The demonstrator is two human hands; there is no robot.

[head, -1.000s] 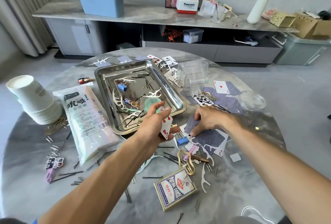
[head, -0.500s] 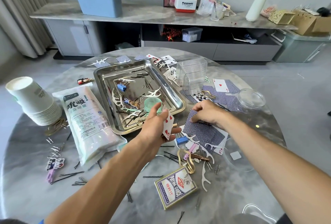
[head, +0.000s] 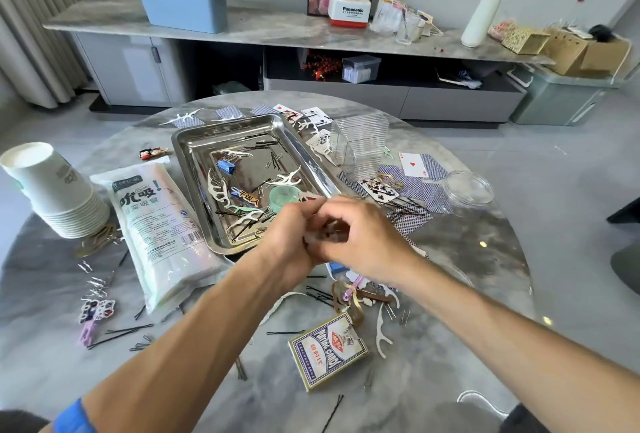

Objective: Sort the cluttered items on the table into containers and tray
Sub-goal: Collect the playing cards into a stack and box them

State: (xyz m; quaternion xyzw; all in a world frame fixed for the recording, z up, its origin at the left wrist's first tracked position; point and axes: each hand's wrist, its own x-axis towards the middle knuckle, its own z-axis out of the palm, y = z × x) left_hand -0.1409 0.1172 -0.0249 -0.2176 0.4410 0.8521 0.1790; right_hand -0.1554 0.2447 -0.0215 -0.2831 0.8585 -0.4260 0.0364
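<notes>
Both hands meet above the tray's (head: 194, 141) near corner, left hand (head: 287, 242) and right hand (head: 360, 238) with fingers curled around something small and blurred, perhaps cards. Loose cards (head: 412, 164) lie on the surface (head: 485, 252) to the right; the card box (head: 327, 353) lies nearer, below the hands.

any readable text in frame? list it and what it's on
"Panasonic": white and red box on the sideboard.
"PLAYING CARDS": card box near the table edge; its smaller print is blurred.
"吸": large print on the straw bag; the rest is too small.
Paper cups: logo unreadable.
</notes>
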